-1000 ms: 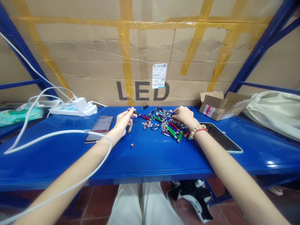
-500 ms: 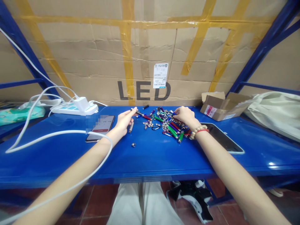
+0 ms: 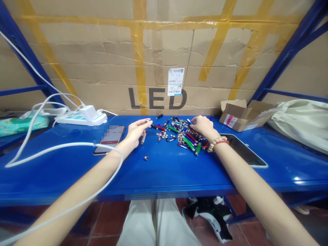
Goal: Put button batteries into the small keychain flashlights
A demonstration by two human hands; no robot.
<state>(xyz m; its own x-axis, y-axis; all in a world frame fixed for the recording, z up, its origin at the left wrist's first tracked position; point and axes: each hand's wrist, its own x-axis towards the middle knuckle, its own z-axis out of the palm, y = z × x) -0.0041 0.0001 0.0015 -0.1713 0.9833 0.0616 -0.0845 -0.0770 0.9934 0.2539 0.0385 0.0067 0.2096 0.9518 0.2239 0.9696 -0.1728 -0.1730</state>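
Observation:
My left hand is closed, its thumb and fingers pinching a small silver metal piece whose far part is hidden. Below its fingertips a grey metal tube rests on the blue table, and a small silver ring-shaped part lies nearer to me. At the pile's right side, my right hand, with a beaded bracelet on the wrist, pinches a small blue metal tube. Between the hands spread green tubes, purple and red tubes, carabiners and several button cells.
A phone lies left of my left hand, near a white power strip and a looping white cable. A tablet lies under my right wrist. Behind stand a small open carton and a large cardboard panel.
The long slim piece that stuck out from my left fingers now shows only a short silver end. A blue tube has come into view at my right fingertips. Both arms stay nearly in place.

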